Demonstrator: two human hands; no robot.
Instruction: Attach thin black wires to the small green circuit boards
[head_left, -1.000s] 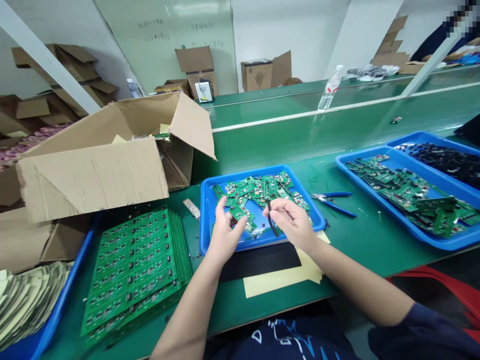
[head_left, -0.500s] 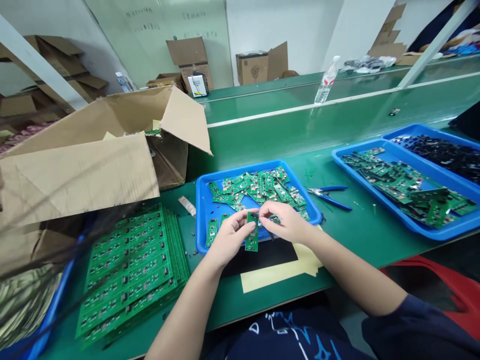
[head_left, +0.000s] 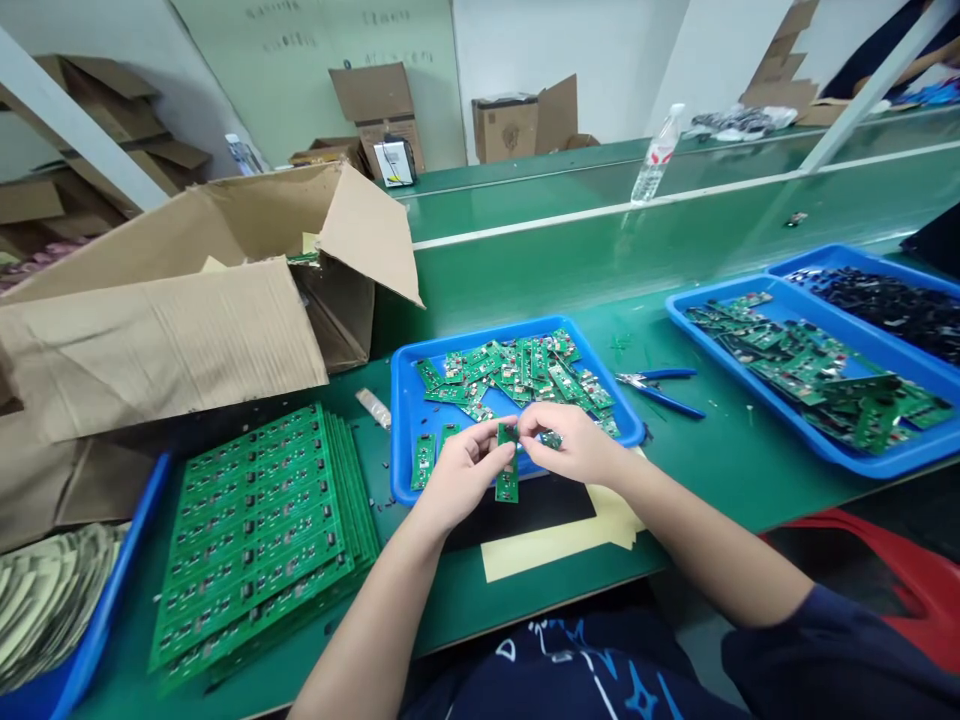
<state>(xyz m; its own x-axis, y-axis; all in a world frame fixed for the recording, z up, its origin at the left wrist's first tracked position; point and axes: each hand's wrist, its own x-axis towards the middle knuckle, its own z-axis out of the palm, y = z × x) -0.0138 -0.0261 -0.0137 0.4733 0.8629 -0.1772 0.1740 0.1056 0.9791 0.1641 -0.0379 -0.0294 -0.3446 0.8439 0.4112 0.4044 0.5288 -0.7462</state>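
A small green circuit board (head_left: 507, 487) stands upright between a person's two hands, just above the near rim of a blue tray (head_left: 399, 430), its lower end hanging clear of the fingers. The left hand (head_left: 461, 475) is curled closed around the board's upper part, and the right hand (head_left: 574, 445) pinches it at the top edge with thumb and fingertips. Both hands are nearly shut on it.

The tray holds a loose heap of similar boards (head_left: 510, 375), with one lying apart (head_left: 424, 462) near its left wall. Under the hands, a black mat (head_left: 517, 522) sits on yellow paper (head_left: 544, 555) on the green bench (head_left: 525, 610).

To the right lie blue-handled pliers (head_left: 660, 390), then a second blue tray (head_left: 720, 297) piled with boards (head_left: 795, 365) and a third (head_left: 840, 250) full of small black parts (head_left: 877, 305). To the left, a thick stack of uncut board panels (head_left: 259, 540) rests on the bench beside an open cardboard box (head_left: 187, 300) — and a blue bin (head_left: 112, 590) of beige sheets (head_left: 52, 600) sits at the corner.
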